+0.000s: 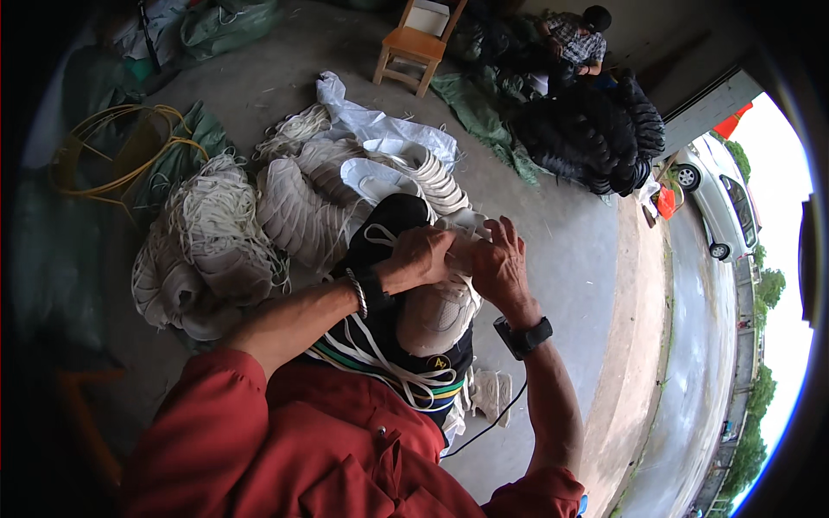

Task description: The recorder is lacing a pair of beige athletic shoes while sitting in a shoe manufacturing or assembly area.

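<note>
A pale beige shoe upper (439, 318) rests over my lap, its perforated toe turned toward me. My left hand (416, 259) is closed on its side near the lacing area. From the right, my right hand (503, 266) pinches the upper near its tongue and collar. The fingers hide most of the eyelets, so the exact grip of each fingertip is unclear. Loose white shoelaces (373, 356) trail over the dark cloth on my lap, below the left wrist.
Stacked pale uppers (302, 211) and a lace-covered bundle (220, 224) lie ahead and left. A pale shoe (491, 395) sits on the floor by my right side. Farther off are a wooden chair (411, 45), a black pile (591, 134) and a seated person (577, 41).
</note>
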